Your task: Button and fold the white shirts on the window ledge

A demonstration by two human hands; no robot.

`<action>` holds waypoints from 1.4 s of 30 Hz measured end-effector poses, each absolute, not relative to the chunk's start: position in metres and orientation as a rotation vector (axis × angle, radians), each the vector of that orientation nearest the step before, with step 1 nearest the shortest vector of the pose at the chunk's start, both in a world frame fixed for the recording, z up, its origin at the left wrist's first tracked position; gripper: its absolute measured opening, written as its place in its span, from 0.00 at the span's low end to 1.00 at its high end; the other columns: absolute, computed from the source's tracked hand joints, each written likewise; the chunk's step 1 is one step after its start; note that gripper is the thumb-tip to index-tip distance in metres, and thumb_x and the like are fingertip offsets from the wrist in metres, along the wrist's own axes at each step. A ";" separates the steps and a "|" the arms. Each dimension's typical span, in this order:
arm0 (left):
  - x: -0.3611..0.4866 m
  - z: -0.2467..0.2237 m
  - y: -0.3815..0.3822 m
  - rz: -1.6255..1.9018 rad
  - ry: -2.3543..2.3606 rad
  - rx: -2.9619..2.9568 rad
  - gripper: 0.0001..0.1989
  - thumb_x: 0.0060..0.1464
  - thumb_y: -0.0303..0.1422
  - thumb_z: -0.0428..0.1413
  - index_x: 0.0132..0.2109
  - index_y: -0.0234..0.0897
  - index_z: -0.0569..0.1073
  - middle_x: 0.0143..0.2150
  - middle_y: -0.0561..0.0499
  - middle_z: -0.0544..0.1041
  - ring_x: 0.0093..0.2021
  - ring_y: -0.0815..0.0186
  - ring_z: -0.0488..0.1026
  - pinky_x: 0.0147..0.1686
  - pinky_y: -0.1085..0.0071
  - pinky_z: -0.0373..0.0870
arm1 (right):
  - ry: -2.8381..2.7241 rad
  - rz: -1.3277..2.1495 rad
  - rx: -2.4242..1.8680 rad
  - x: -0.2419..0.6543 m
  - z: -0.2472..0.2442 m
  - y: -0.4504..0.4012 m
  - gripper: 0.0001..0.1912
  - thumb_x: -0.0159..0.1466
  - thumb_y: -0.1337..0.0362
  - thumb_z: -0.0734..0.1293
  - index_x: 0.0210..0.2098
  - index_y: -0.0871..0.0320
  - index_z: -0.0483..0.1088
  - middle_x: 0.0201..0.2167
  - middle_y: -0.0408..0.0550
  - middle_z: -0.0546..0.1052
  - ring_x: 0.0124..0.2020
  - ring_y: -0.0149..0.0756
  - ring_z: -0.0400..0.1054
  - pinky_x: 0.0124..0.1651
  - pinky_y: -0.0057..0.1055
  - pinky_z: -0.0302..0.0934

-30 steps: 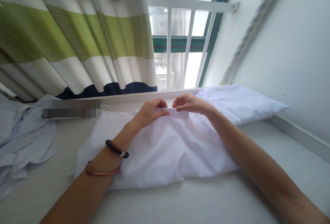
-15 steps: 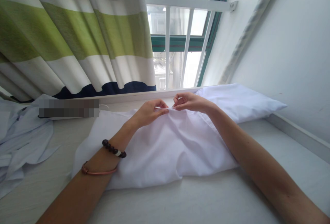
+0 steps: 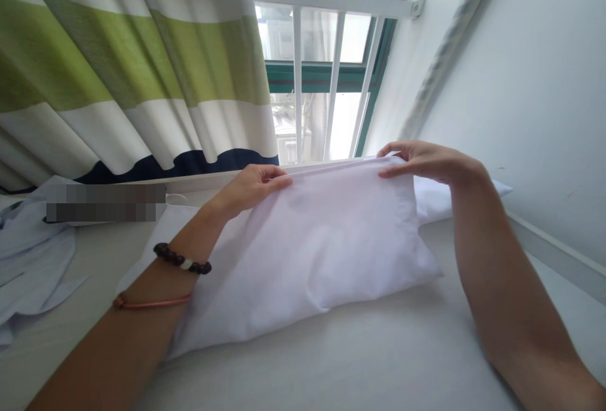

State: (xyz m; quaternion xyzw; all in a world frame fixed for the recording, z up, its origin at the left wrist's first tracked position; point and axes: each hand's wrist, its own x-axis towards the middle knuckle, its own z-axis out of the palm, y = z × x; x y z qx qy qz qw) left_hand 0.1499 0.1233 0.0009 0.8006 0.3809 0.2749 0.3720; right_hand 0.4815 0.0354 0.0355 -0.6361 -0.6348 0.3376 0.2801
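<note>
A white cloth (image 3: 326,240) lies across the pale surface in front of me, its far edge lifted between my two hands. My left hand (image 3: 253,189) pinches that edge left of the middle, thumb against fingers. At the cloth's far right corner, my right hand (image 3: 421,161) has the fabric between thumb and fingers. The edge runs fairly straight from one hand to the other, and soft folds cross the near part. Behind my right wrist, more white fabric (image 3: 433,199) lies near the wall.
Crumpled pale cloth (image 3: 33,259) lies at the left, beside a blurred-out rectangular object (image 3: 104,202). Beyond the surface (image 3: 331,360) hang a striped curtain (image 3: 213,64) and a white railing (image 3: 331,2) before the window. A white wall (image 3: 549,95) stands at the right.
My right hand has moved right and slightly up with the cloth's edge, and my left hand a little left. The hands are now far apart, with the edge stretched between them.
</note>
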 end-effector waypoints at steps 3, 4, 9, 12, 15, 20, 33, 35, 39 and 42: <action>0.158 0.008 0.127 0.576 1.041 2.090 0.18 0.48 0.47 0.59 0.35 0.35 0.77 0.33 0.50 0.77 0.31 0.66 0.71 0.27 0.75 0.64 | -1.597 0.867 -1.715 0.483 0.031 0.037 0.23 0.46 0.51 0.76 0.36 0.56 0.72 0.30 0.46 0.76 0.29 0.36 0.70 0.30 0.31 0.65; 0.160 0.009 0.128 0.545 1.054 2.086 0.18 0.48 0.47 0.59 0.35 0.35 0.77 0.33 0.49 0.77 0.31 0.66 0.71 0.27 0.75 0.64 | -1.573 0.834 -1.720 0.483 0.031 0.038 0.22 0.46 0.51 0.76 0.35 0.56 0.72 0.28 0.46 0.75 0.28 0.35 0.69 0.30 0.31 0.65; 0.163 -0.008 0.141 0.505 1.074 2.163 0.17 0.50 0.47 0.55 0.37 0.36 0.75 0.36 0.47 0.78 0.33 0.63 0.73 0.29 0.73 0.66 | -1.533 0.668 -1.703 0.484 0.023 0.050 0.17 0.53 0.51 0.73 0.32 0.58 0.75 0.27 0.48 0.76 0.28 0.36 0.69 0.31 0.34 0.66; 0.166 -0.031 0.150 0.482 1.154 2.337 0.13 0.52 0.42 0.54 0.35 0.36 0.75 0.36 0.46 0.78 0.37 0.59 0.74 0.36 0.68 0.68 | -1.610 0.429 -1.795 0.481 0.006 0.059 0.15 0.61 0.52 0.66 0.32 0.58 0.75 0.34 0.53 0.77 0.35 0.42 0.71 0.37 0.39 0.66; 0.169 -0.051 0.148 0.493 1.212 2.518 0.11 0.53 0.37 0.53 0.38 0.35 0.74 0.40 0.44 0.77 0.43 0.55 0.73 0.45 0.62 0.66 | -1.810 0.055 -1.832 0.469 -0.019 0.054 0.15 0.65 0.55 0.61 0.40 0.58 0.72 0.43 0.55 0.76 0.42 0.44 0.70 0.46 0.40 0.63; 0.161 -0.056 0.107 0.730 1.060 2.835 0.17 0.60 0.38 0.49 0.52 0.36 0.70 0.52 0.42 0.70 0.53 0.53 0.66 0.55 0.53 0.60 | -1.985 0.035 -2.006 0.445 -0.047 0.011 0.19 0.65 0.48 0.58 0.43 0.58 0.66 0.37 0.54 0.75 0.36 0.45 0.70 0.38 0.38 0.60; 0.068 -0.094 0.072 0.083 1.253 2.795 0.27 0.65 0.50 0.34 0.68 0.55 0.51 0.72 0.55 0.45 0.71 0.54 0.42 0.65 0.47 0.38 | -2.200 0.426 -1.785 0.407 -0.055 0.028 0.24 0.64 0.57 0.62 0.57 0.59 0.61 0.55 0.59 0.68 0.53 0.46 0.66 0.54 0.38 0.59; 0.053 -0.091 0.079 0.028 1.272 2.772 0.28 0.65 0.51 0.34 0.68 0.55 0.50 0.72 0.55 0.45 0.71 0.53 0.41 0.65 0.47 0.39 | -2.088 0.501 -1.802 0.403 -0.050 0.033 0.24 0.63 0.53 0.63 0.55 0.59 0.62 0.52 0.58 0.71 0.48 0.44 0.69 0.48 0.37 0.62; 0.035 -0.084 0.099 -0.066 1.283 2.740 0.29 0.64 0.51 0.36 0.69 0.53 0.49 0.72 0.53 0.43 0.71 0.52 0.40 0.65 0.46 0.40 | -1.954 0.665 -1.878 0.401 -0.038 0.029 0.23 0.59 0.45 0.65 0.41 0.57 0.67 0.38 0.52 0.76 0.35 0.40 0.70 0.34 0.33 0.62; 0.034 -0.083 0.109 -0.061 1.289 2.733 0.29 0.64 0.51 0.36 0.69 0.52 0.50 0.71 0.54 0.43 0.71 0.53 0.40 0.65 0.47 0.40 | -1.968 0.820 -1.802 0.403 -0.034 0.023 0.19 0.56 0.46 0.68 0.28 0.57 0.67 0.27 0.46 0.73 0.28 0.34 0.65 0.27 0.29 0.57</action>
